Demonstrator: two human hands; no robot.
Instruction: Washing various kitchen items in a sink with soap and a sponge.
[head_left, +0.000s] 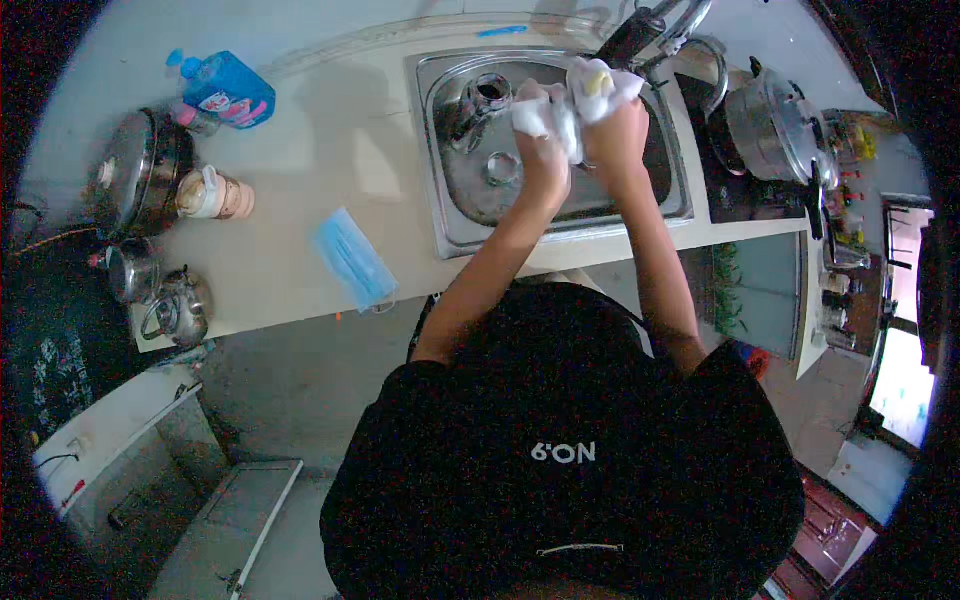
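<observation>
White foam covers much of my left hand (541, 150) and my right hand (621, 124), both raised over the stainless steel sink (442, 244). A yellow sponge (598, 82), thick with suds, is in my right hand. Between the hands is a blurred, foam-covered object (566, 127), which my left hand grips; the suds hide what it is. To their left in the basin, a clear glass vessel (472, 112) leans near the back wall. A small round glass piece (504, 169) lies on the basin floor.
A faucet (675, 30) stands at the back right of the sink. Farther right, a pressure cooker (772, 127) sits on the black cooktop (750, 202). Left on the counter are a blue face mask (354, 259), blue detergent bottle (231, 90), lidded pan (142, 172), cup (214, 193) and kettle (180, 307).
</observation>
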